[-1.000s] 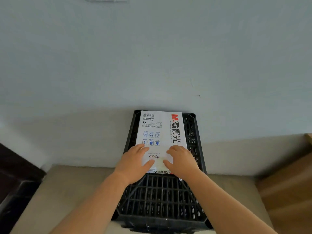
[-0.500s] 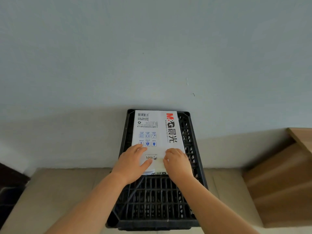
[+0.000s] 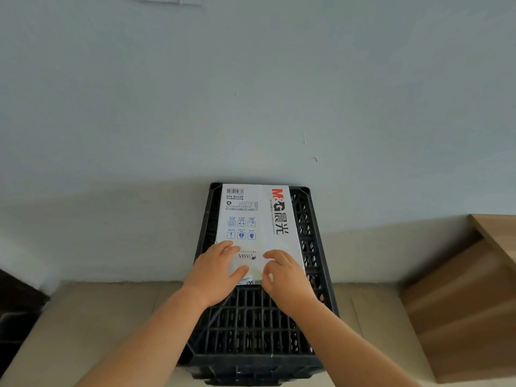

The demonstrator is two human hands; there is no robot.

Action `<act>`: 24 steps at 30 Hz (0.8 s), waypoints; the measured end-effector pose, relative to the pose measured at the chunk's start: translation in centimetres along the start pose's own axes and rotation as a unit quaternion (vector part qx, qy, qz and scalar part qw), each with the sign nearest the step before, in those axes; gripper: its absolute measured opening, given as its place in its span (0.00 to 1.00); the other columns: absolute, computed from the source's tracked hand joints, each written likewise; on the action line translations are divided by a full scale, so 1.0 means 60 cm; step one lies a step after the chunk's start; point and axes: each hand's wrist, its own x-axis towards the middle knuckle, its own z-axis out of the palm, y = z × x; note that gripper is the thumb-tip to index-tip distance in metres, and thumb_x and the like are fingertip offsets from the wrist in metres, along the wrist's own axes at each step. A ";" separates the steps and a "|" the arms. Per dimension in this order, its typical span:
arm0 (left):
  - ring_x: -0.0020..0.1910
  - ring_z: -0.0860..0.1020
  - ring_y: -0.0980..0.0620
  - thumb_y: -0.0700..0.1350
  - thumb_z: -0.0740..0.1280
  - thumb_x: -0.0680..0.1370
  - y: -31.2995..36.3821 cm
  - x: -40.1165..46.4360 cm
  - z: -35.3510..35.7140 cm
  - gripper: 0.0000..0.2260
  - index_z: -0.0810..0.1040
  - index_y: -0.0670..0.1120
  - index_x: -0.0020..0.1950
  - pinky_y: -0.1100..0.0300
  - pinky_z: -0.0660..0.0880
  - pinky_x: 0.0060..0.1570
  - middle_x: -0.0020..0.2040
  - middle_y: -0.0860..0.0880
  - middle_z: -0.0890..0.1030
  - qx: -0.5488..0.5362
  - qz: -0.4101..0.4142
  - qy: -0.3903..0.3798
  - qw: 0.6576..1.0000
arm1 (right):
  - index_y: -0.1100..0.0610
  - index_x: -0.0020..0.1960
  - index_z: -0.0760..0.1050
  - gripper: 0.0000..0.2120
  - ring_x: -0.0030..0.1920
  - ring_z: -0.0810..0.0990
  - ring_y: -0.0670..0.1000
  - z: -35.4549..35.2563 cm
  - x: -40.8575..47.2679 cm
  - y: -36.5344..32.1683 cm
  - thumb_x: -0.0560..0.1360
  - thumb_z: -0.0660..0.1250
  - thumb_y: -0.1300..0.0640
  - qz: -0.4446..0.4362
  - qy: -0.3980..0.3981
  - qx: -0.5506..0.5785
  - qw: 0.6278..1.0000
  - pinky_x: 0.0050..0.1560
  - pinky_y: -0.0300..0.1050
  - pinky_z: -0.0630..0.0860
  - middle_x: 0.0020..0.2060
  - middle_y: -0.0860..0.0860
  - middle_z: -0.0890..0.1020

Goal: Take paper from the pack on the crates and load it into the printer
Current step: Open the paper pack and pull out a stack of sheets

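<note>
Hands reach forward together: the left hand (image 3: 215, 272) and right hand (image 3: 282, 270) lie fingers spread on the near end of the paper pack (image 3: 258, 224), neither grip clenched. It lies flat atop the black crate (image 3: 251, 325), far edge against the wall (image 3: 251, 93).
</note>
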 end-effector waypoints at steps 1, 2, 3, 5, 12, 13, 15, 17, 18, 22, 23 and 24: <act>0.75 0.58 0.54 0.60 0.58 0.78 0.001 -0.002 0.001 0.27 0.63 0.51 0.75 0.54 0.58 0.73 0.76 0.52 0.61 0.004 0.001 0.000 1.000 | 0.61 0.44 0.82 0.06 0.63 0.76 0.52 0.001 -0.009 -0.003 0.74 0.68 0.60 -0.005 -0.005 0.003 1.000 0.63 0.49 0.74 0.60 0.52 0.79; 0.75 0.58 0.54 0.60 0.58 0.78 0.003 -0.004 0.002 0.27 0.63 0.51 0.75 0.53 0.58 0.73 0.76 0.52 0.61 0.008 0.000 0.001 1.000 | 0.61 0.43 0.82 0.06 0.64 0.75 0.52 0.003 -0.019 -0.005 0.74 0.68 0.60 -0.012 -0.006 -0.001 1.000 0.64 0.49 0.73 0.61 0.52 0.79; 0.74 0.58 0.54 0.60 0.58 0.78 0.004 -0.006 0.004 0.27 0.63 0.51 0.75 0.53 0.58 0.73 0.76 0.52 0.61 0.011 0.000 0.002 1.000 | 0.60 0.42 0.82 0.05 0.65 0.75 0.52 0.006 -0.029 -0.005 0.73 0.68 0.60 -0.020 -0.002 -0.009 1.000 0.64 0.50 0.73 0.60 0.52 0.79; 0.74 0.59 0.54 0.60 0.58 0.78 0.007 -0.010 0.010 0.27 0.63 0.50 0.74 0.53 0.58 0.73 0.76 0.52 0.62 0.016 0.001 0.004 1.000 | 0.59 0.40 0.82 0.05 0.67 0.73 0.53 0.013 -0.049 -0.004 0.73 0.69 0.60 -0.031 0.002 -0.019 0.999 0.66 0.53 0.73 0.61 0.52 0.79; 0.75 0.56 0.50 0.61 0.61 0.77 0.017 -0.006 0.049 0.28 0.63 0.51 0.74 0.52 0.53 0.73 0.76 0.50 0.60 0.082 0.037 0.013 0.996 | 0.53 0.38 0.81 0.04 0.69 0.72 0.52 0.032 -0.103 0.006 0.71 0.69 0.57 -0.063 -0.006 -0.054 0.997 0.67 0.53 0.71 0.63 0.50 0.79; 0.76 0.55 0.49 0.61 0.61 0.77 0.018 -0.004 0.054 0.29 0.62 0.51 0.75 0.51 0.52 0.73 0.77 0.49 0.59 0.094 0.039 0.014 0.995 | 0.53 0.39 0.81 0.04 0.69 0.71 0.52 0.032 -0.107 0.009 0.71 0.68 0.57 -0.063 -0.005 -0.049 0.997 0.68 0.53 0.70 0.63 0.50 0.78; 0.77 0.51 0.48 0.62 0.60 0.76 0.022 0.003 0.062 0.30 0.61 0.52 0.75 0.50 0.49 0.74 0.78 0.48 0.55 0.116 0.032 0.016 0.993 | 0.54 0.41 0.80 0.06 0.70 0.70 0.52 0.024 -0.112 0.016 0.73 0.64 0.55 -0.070 -0.006 -0.031 0.997 0.69 0.51 0.67 0.64 0.51 0.77; 0.78 0.48 0.47 0.64 0.59 0.76 0.027 0.010 0.070 0.32 0.58 0.52 0.76 0.49 0.47 0.75 0.79 0.47 0.52 0.127 0.017 0.019 0.992 | 0.54 0.42 0.80 0.08 0.70 0.69 0.52 0.010 -0.112 0.023 0.73 0.63 0.54 -0.084 -0.010 -0.015 0.996 0.70 0.49 0.65 0.64 0.51 0.77; 0.78 0.46 0.46 0.64 0.59 0.76 0.029 0.014 0.073 0.32 0.57 0.52 0.76 0.48 0.46 0.75 0.79 0.47 0.50 0.128 0.011 0.019 0.991 | 0.54 0.42 0.79 0.08 0.70 0.69 0.52 0.002 -0.108 0.026 0.73 0.63 0.53 -0.089 -0.006 -0.008 0.996 0.70 0.49 0.65 0.64 0.51 0.77; 0.78 0.41 0.46 0.65 0.60 0.75 0.031 0.019 0.089 0.36 0.52 0.52 0.78 0.47 0.42 0.75 0.80 0.47 0.44 0.135 -0.009 -0.005 0.991 | 0.52 0.50 0.75 0.08 0.72 0.67 0.52 -0.021 -0.088 0.047 0.75 0.63 0.49 -0.058 0.033 0.010 0.998 0.71 0.50 0.63 0.66 0.51 0.75; 0.78 0.40 0.46 0.65 0.60 0.75 0.030 0.017 0.094 0.37 0.50 0.52 0.78 0.47 0.41 0.75 0.80 0.47 0.44 0.136 -0.010 -0.010 0.991 | 0.52 0.53 0.74 0.11 0.72 0.66 0.53 -0.024 -0.082 0.052 0.76 0.62 0.47 -0.048 0.035 -0.002 0.998 0.72 0.51 0.63 0.67 0.51 0.74; 0.78 0.40 0.46 0.65 0.60 0.75 0.028 0.015 0.099 0.38 0.49 0.52 0.78 0.48 0.39 0.74 0.80 0.47 0.43 0.136 -0.009 -0.011 0.991 | 0.52 0.57 0.73 0.14 0.74 0.64 0.54 -0.027 -0.075 0.057 0.76 0.62 0.45 -0.035 0.029 -0.017 0.999 0.73 0.53 0.62 0.69 0.52 0.72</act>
